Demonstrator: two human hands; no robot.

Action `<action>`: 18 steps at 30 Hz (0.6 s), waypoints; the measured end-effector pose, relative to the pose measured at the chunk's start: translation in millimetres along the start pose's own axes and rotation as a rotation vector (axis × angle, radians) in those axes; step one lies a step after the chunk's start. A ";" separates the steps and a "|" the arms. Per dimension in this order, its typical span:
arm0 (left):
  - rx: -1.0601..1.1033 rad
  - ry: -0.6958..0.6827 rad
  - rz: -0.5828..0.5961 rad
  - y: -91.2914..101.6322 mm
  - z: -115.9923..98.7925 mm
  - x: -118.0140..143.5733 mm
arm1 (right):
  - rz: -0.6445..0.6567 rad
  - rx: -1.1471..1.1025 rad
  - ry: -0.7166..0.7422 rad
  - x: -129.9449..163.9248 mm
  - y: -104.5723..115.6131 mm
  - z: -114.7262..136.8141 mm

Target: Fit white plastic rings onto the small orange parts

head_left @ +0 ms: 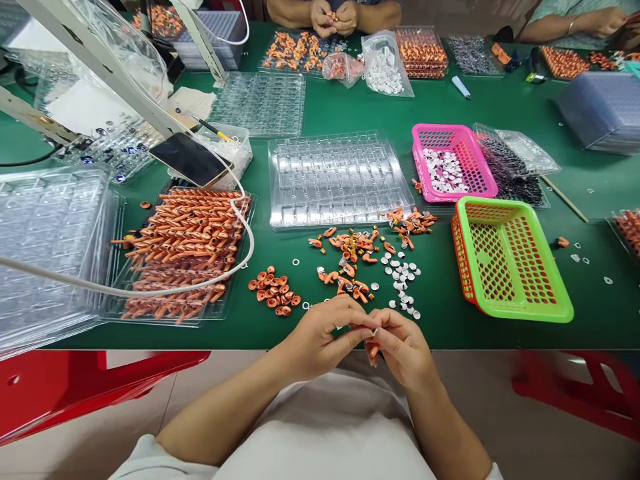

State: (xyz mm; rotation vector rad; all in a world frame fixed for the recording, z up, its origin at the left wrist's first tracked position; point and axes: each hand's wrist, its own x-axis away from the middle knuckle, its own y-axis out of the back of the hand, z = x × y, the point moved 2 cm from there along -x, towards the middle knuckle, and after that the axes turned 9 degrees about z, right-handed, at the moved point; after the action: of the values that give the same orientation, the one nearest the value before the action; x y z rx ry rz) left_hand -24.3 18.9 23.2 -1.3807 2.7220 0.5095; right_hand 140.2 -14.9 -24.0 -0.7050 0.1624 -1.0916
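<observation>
Close to the table's front edge my left hand (327, 340) and my right hand (406, 348) meet, fingertips touching. A small orange plastic part (373, 349) shows below the fingers of my right hand, which is closed on it. Between the pinched fingertips is a tiny pale piece (375, 331); my left thumb and forefinger press at it. Its kind is too small to tell. Just beyond the hands lie loose orange parts (350, 248) with black and yellow bits, white discs (400, 273), and copper-coloured cups (274, 291).
A green basket (563, 293) and a pink basket (480, 153) stand to the right. Clear trays (340, 180) lie ahead. At left, a white cable (170, 292) crosses stacked orange parts (195, 233) near a phone (191, 159). Another person's hands (335, 17) work across the table.
</observation>
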 end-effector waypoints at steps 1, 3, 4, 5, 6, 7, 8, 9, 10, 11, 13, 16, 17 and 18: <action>0.009 0.012 -0.001 0.1 0.2 0.4 | -0.005 -0.012 -0.012 -0.5 -0.8 0.4; 0.022 0.032 -0.002 0.1 0.6 1.1 | -0.019 -0.025 -0.032 -1.5 -2.0 1.1; 0.027 0.041 -0.001 0.2 0.6 1.2 | -0.025 -0.029 -0.040 -1.9 -2.5 1.4; 0.033 0.048 -0.001 0.2 0.5 1.2 | -0.028 -0.033 -0.046 -2.1 -2.9 1.7; 0.040 0.056 -0.003 0.1 0.2 1.0 | -0.029 -0.037 -0.051 -2.3 -3.1 1.9; 0.050 0.064 -0.005 0.1 0.0 0.8 | -0.029 -0.042 -0.053 -2.3 -3.2 2.1; 0.064 0.074 -0.006 0.0 -0.2 0.5 | -0.027 -0.045 -0.054 -2.3 -3.3 2.2; 0.083 0.085 -0.006 -0.2 -0.3 0.2 | -0.024 -0.047 -0.055 -2.2 -3.3 2.3; 0.105 0.101 -0.006 -0.5 0.0 0.0 | -0.022 -0.048 -0.056 -2.0 -3.3 2.2; 0.129 0.121 -0.006 -0.9 0.6 -0.1 | -0.018 -0.048 -0.059 -1.9 -3.3 2.0; 0.176 0.164 -0.005 -1.7 2.7 0.3 | -0.011 -0.049 -0.063 -1.8 -3.2 1.5; 0.236 0.215 -0.003 -3.3 6.7 1.5 | -0.009 -0.057 -0.068 -2.0 -2.7 0.7; 0.250 0.225 -0.003 -3.8 7.8 1.8 | -0.008 -0.062 -0.068 -2.1 -2.4 0.6; 0.262 0.234 -0.005 -4.3 8.5 2.0 | -0.006 -0.069 -0.067 -2.1 -2.3 0.6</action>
State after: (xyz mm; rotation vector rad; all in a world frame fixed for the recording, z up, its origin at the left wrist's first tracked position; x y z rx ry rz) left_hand -23.1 17.6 13.5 -1.4561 2.8304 -0.0139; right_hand 137.7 -13.4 -22.7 -0.8035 0.1407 -1.0707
